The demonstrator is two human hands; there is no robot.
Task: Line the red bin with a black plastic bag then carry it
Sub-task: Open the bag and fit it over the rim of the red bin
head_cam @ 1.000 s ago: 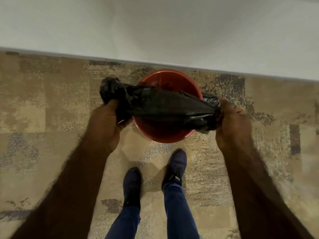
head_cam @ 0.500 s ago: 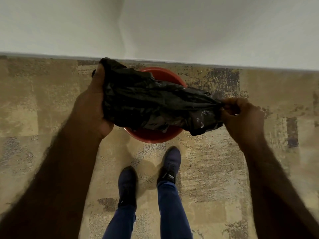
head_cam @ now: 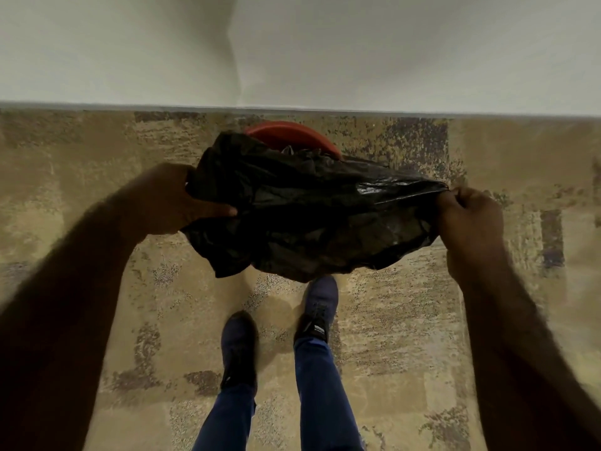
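Note:
A crumpled black plastic bag is stretched between my two hands above the floor. My left hand grips its left end, thumb lying over the plastic. My right hand pinches the bag's right corner in a closed fist. The red bin stands on the carpet behind and under the bag. Only a curved strip of its far rim shows; the bag hides the rest.
A pale wall runs across the top, meeting the patterned beige carpet just beyond the bin. My two feet in dark shoes and blue trousers stand right below the bag.
The bag has spread wider and lower between my hands and now covers almost the whole bin. My right hand has moved outward to the right; my left hand has dropped lower.

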